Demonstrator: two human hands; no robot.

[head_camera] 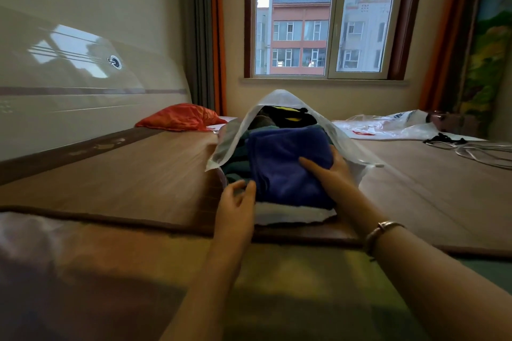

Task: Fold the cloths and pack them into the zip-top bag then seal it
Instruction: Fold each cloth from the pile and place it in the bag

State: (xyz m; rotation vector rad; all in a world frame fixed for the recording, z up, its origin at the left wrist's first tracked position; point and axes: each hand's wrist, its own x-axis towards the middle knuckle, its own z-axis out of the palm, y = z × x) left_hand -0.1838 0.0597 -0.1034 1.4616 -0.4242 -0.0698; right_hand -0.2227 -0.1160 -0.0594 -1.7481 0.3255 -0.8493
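Note:
A white zip-top bag [279, 99] lies on the bed mat with its mouth gaping toward me. Inside it a folded blue cloth [285, 163] sits at the front, over a dark green cloth [235, 171], with dark and yellow cloths [288, 115] deeper in. My right hand [329, 174] rests on the blue cloth's right side, fingers laid over its top and thumb along its edge. My left hand [237, 202] is at the bag's lower left lip, fingers loosely curled beside the green cloth; whether it pinches the plastic cannot be told.
A brown mat [124, 174] covers the bed. A red pillow [180, 116] lies at the back left by the headboard. Another plastic bag [393, 126] and some cords [471, 147] lie at the back right. A window is behind the bed.

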